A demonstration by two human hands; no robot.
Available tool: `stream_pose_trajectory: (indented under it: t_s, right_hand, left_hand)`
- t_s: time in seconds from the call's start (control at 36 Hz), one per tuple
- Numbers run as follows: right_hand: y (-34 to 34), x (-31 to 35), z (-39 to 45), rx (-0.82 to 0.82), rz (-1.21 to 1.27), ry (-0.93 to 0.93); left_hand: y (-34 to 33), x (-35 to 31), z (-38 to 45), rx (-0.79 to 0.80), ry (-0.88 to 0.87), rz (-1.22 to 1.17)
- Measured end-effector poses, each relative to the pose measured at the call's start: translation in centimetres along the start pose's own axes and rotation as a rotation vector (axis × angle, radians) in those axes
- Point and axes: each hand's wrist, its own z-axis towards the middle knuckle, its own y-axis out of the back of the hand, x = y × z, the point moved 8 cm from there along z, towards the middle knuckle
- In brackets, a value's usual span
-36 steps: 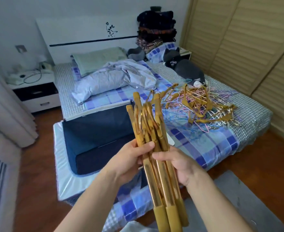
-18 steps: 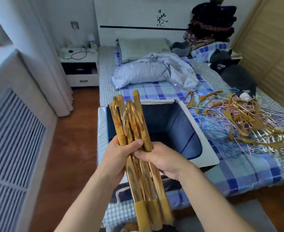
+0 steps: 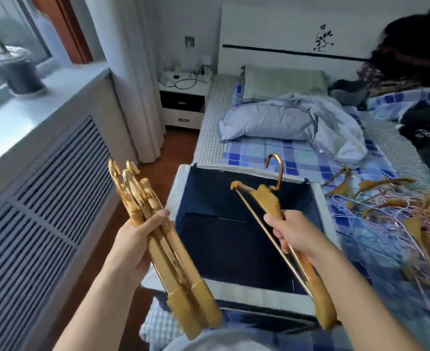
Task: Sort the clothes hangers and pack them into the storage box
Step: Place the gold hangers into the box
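The right hand [image 3: 293, 235] grips one hanger [image 3: 272, 206] above the open storage box [image 3: 234, 292], long axis diagonal; the left hand [image 3: 138, 239] grips the bundle [image 3: 163, 239] beside it.

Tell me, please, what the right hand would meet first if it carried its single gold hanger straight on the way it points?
Probably the storage box: the right hand holds the single hanger above its open dark interior, hook aimed toward the far rim. Depth is unclear, so it might pass above that rim to the bed.
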Motion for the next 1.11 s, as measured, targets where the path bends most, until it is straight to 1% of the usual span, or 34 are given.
stream_pose_trajectory:
  t_s: [0.11,0.19,0.31,0.36,0.42,0.47,0.5,0.61,0.69,0.75,0.81,0.94,1.03,1.11]
  right_hand:
    - [0.2,0.5,0.8,0.074,-0.013,0.065]
    - [-1.3,2.2,0.8,0.204,0.078,0.125]
    - [-4.8,4.6,0.2,0.346,0.189,0.165]
    - [-6.4,5.4,-0.5,0.388,0.138,0.178]
    - [-7.4,6.1,-1.1,0.393,0.048,0.196]
    - [-7.4,6.5,-1.2,0.392,0.053,0.218]
    - [-6.5,6.5,-1.1,0.44,0.079,0.253]
    - [-7.0,6.7,-1.3,0.484,0.083,0.28]
    - [-6.9,6.5,-1.0,0.474,0.033,0.291]
    - [-6.5,6.7,-1.0,0.489,0.047,0.303]
    - [-6.0,6.9,-0.7,0.499,0.039,0.32]
    - [-5.0,6.9,0.9,0.514,-0.046,0.294]
    - [-4.9,6.5,1.5,0.575,-0.046,0.265]
    - [-4.8,5.4,2.4,0.619,-0.05,0.231]
  left_hand:
    - [-2.3,0.8,-0.6,-0.013,-0.009,-0.004]
    - [-4.2,1.2,-1.2,-0.043,-0.029,0.015]
    - [-7.3,1.8,-2.0,-0.043,-0.029,-0.004]
    - [-8.8,2.0,-2.5,-0.012,-0.019,-0.001]
    - [-9.9,1.8,-2.8,0.025,-0.036,0.007]
    - [-10.6,2.2,-3.0,0.029,-0.027,0.025]
    - [-11.7,2.2,-3.4,-0.012,-0.055,0.033]
    - [-11.6,2.4,-3.6,-0.006,-0.071,0.053]
    - [-11.8,2.2,-3.7,0.009,-0.071,0.105]
    - [-11.7,2.2,-3.6,0.021,-0.075,0.119]
    - [-11.6,2.0,-3.6,0.014,-0.085,0.111]
    - [-10.9,1.8,-3.0,-0.011,-0.078,0.06]
    - [-9.8,1.8,-2.5,-0.063,-0.057,0.026]
    - [-7.5,2.1,-2.0,-0.188,-0.031,0.016]
